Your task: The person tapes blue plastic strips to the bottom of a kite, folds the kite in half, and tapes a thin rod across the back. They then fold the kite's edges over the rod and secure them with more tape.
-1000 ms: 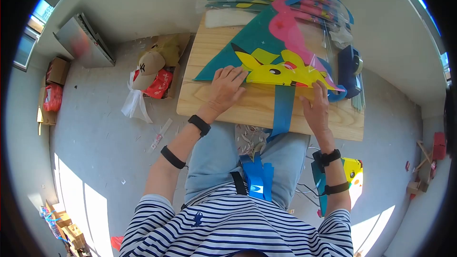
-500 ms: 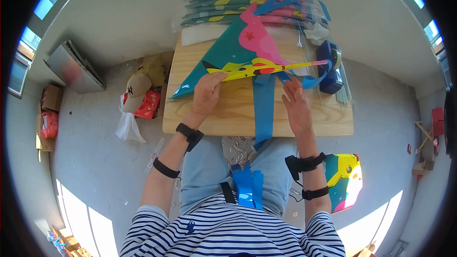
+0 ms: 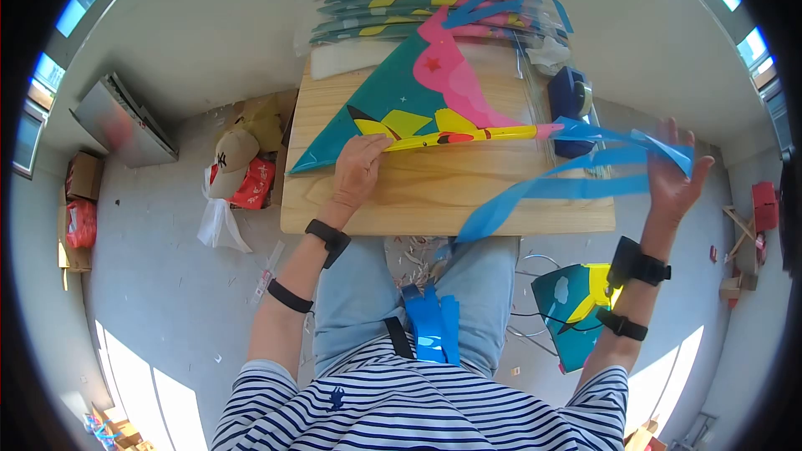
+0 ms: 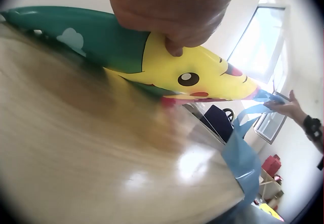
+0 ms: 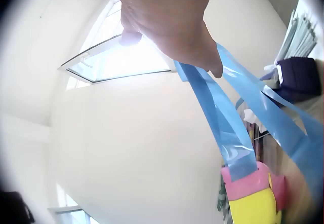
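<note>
Biggest thing here is the pale wood worktop [image 3: 418,196] right in front of me, and the kite [image 3: 376,100] is lying on it, green corner out to my left, pink point reaching away from me, and the yellow face squashed into a narrow strip along the near edge. Behind it there's a stack [image 3: 418,0] of the same green, pink and yellow stuff in clear bags, and the pink point of mine comes right up beside it. Another printed sheet [image 3: 564,309] sits lower down, past my right leg. Then there's the blue ribbon [image 3: 543,188], running in long loose strips off the pink right-hand tip of the kite, over the worktop's right side and out to my right hand [image 3: 678,171]. That hand's wide, thumb sticking out, with ribbon lying across the fingers. There's a bunch of blue strips [image 3: 430,326] on my lap too. A white pad [image 3: 351,58] lies on the worktop at the near side of the stack. My left hand [image 3: 357,171] is pinching the yellow strip left of its middle, thumb tip showing on the yellow. Smaller bits: a dark blue dispenser [image 3: 568,100] near the far right corner, plus some crumpled white stuff [image 3: 547,52] just behind it.
</note>
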The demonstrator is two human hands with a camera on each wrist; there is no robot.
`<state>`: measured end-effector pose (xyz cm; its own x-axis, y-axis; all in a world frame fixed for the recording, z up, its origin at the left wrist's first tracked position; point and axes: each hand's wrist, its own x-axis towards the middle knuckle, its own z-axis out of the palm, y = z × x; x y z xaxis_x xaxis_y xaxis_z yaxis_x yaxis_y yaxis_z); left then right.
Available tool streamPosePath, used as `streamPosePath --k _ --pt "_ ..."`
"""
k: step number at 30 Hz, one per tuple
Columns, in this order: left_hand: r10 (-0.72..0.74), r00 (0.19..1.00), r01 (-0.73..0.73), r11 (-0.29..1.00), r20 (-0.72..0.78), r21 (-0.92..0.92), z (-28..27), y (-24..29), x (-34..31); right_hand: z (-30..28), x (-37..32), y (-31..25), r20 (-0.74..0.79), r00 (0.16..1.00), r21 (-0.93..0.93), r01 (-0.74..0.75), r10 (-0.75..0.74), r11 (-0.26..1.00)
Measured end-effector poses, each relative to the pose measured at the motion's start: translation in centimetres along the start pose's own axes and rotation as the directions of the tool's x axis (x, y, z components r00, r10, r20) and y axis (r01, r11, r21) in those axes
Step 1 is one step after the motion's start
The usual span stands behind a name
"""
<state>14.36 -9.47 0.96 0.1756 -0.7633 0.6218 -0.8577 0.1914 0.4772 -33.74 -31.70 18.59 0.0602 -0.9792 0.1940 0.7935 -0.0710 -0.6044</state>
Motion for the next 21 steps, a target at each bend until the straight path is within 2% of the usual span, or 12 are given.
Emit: streamPosePath --k 3,6,8,9,11,14,16,17,19,20,21 --pt "0.017 0.999 -0.018 1.0 0.035 0.026 0.5 -0.4 -0.5 -1.3 0.3 -8.4 -0.05 0.988 -0.168 0.136 -0.146 0.976" --pt "0.018 0.998 -0.021 0.999 0.068 0.045 0.5 0.0 -0.7 -4.2 0.1 -16.5 -0.03 0.991 -0.167 0.121 -0.128 0.978" --pt "0.013 0.996 -0.018 0.998 0.088 0.055 0.7 0.2 -1.0 -6.0 0.1 -20.5 -0.137 0.983 -0.283 0.078 -0.121 0.956" --pt "0.012 0.997 -0.018 0.997 0.08 0.071 1.0 0.0 -1.2 -7.2 0.9 -22.2 -0.14 0.983 -0.281 0.076 -0.119 0.957" --pt "0.014 0.997 -0.021 0.996 0.076 0.089 1.2 -0.4 -0.5 -9.6 2.3 -25.3 -0.214 0.977 -0.292 -0.069 0.005 0.954" --pt "-0.018 0.998 0.015 0.999 0.061 0.046 0.6 -1.1 2.4 -11.5 4.9 -27.4 -0.194 0.98 -0.261 -0.098 0.047 0.96" --pt "0.007 0.999 -0.005 0.999 -0.039 0.05 -0.6 -0.6 4.3 -12.9 6.0 -28.5 -0.106 0.986 -0.198 -0.15 0.131 0.969" --pt "0.003 0.999 -0.001 0.998 -0.039 0.055 -1.2 0.0 4.7 -13.0 5.5 -28.3 -0.105 0.985 -0.196 -0.155 0.137 0.968" --pt "0.099 0.993 -0.086 0.981 -0.067 0.172 -2.0 1.3 4.5 -13.2 4.0 -27.6 -0.229 0.965 -0.12 -0.16 0.13 0.98" --pt "0.095 0.993 -0.082 0.981 -0.066 0.174 -1.9 1.4 3.4 -14.0 3.6 -27.0 -0.386 0.922 -0.201 -0.048 -0.034 0.978" --pt "0.122 0.992 -0.119 0.963 0.002 0.24 -1.7 1.6 1.9 -16.6 2.7 -26.8 -0.388 0.921 -0.201 -0.051 -0.032 0.978"
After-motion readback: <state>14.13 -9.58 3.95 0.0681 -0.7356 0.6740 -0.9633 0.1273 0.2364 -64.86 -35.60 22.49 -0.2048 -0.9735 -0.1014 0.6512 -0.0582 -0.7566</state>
